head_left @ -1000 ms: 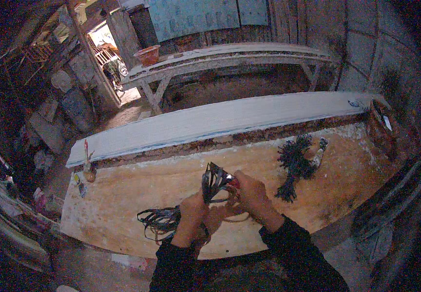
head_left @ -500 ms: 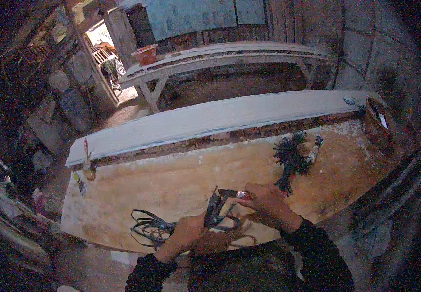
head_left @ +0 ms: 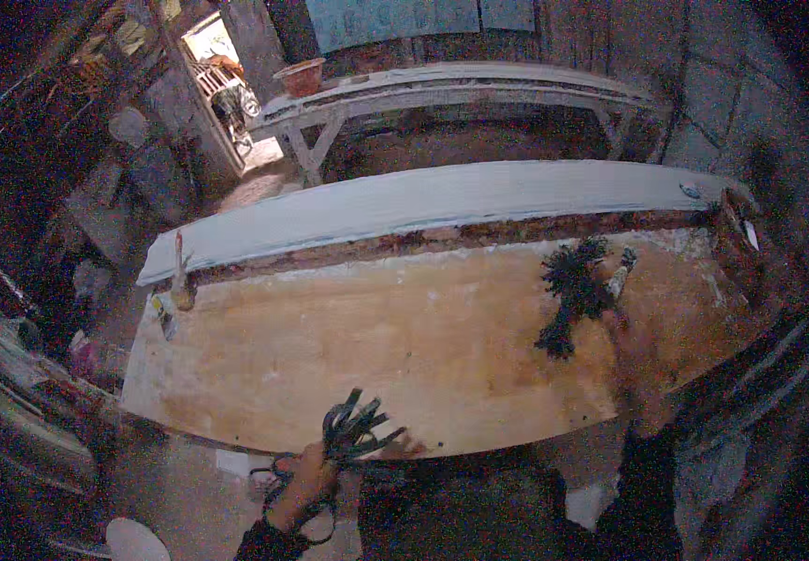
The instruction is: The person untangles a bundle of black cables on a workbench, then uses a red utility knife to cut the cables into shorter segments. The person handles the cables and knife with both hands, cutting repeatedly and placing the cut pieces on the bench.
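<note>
My left hand (head_left: 309,475) is closed around a bundle of dark flat strips (head_left: 353,428) at the table's near edge. Cut-looking ends fan out above the fist, while loops of the strips hang below it. My right hand (head_left: 631,351), smeared by motion, reaches over the right part of the table. It is close to a dark pile of short strips (head_left: 573,290) and a small pale bottle-like object (head_left: 621,273). Its fingers are too blurred to show whether anything is in them.
Under my hands is a worn wooden tabletop (head_left: 348,327) with a long whitish board (head_left: 442,201) along its far side. At the left end stands a small upright object with a red tip (head_left: 180,280). A brown container (head_left: 734,245) stands far right. Behind is a bench (head_left: 479,84) bearing a reddish pot (head_left: 301,78).
My left hand has drawn the strips back toward me, and their ends now spread upward. My right hand has left the bundle and moved right and away; the red item it held no longer shows.
</note>
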A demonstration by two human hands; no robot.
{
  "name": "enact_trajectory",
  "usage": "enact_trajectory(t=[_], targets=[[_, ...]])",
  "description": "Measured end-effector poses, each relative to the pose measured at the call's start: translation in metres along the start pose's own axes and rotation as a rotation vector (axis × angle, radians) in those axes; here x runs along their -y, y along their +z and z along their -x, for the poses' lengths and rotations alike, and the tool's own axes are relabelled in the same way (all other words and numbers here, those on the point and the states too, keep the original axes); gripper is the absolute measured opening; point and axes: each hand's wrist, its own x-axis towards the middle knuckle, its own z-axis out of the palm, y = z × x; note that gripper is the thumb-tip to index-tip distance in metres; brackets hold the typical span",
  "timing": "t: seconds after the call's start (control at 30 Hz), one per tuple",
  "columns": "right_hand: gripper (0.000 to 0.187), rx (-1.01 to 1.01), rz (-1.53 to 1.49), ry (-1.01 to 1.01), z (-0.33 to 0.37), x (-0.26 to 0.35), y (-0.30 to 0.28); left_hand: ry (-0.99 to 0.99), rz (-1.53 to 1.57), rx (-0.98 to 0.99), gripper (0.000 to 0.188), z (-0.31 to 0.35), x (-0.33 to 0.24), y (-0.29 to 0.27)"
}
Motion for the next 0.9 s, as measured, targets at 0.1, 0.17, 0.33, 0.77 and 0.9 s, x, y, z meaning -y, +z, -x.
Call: enact_trajectory(t=[0.1, 0.17, 0.33, 0.77, 0.9], targets=[[0.036, 0.054, -0.020, -0.080, 0.013, 0.025, 0.012, -0.099, 0.237, -0.021, 0.034, -0.015, -0.003, 0.008], [0.036, 0.123, -0.008, -0.129, 0.023, 0.041, 0.023, -0.104, 0.263, -0.030, 0.033, -0.025, -0.008, 0.014], [0.039, 0.139, 0.044, -0.446, 0.050, 0.086, 0.039, 0.156, -0.003, -0.143, 0.030, -0.032, -0.005, 0.028], [0.041, 0.214, 0.154, -0.550, 0.076, 0.115, 0.029, 0.311, -0.425, -0.205, 0.056, -0.022, -0.011, 0.029], [0.041, 0.227, 0.180, -0.497, 0.077, 0.120, 0.025, 0.280, -0.495, -0.186, 0.054, -0.024, -0.009, 0.033]])
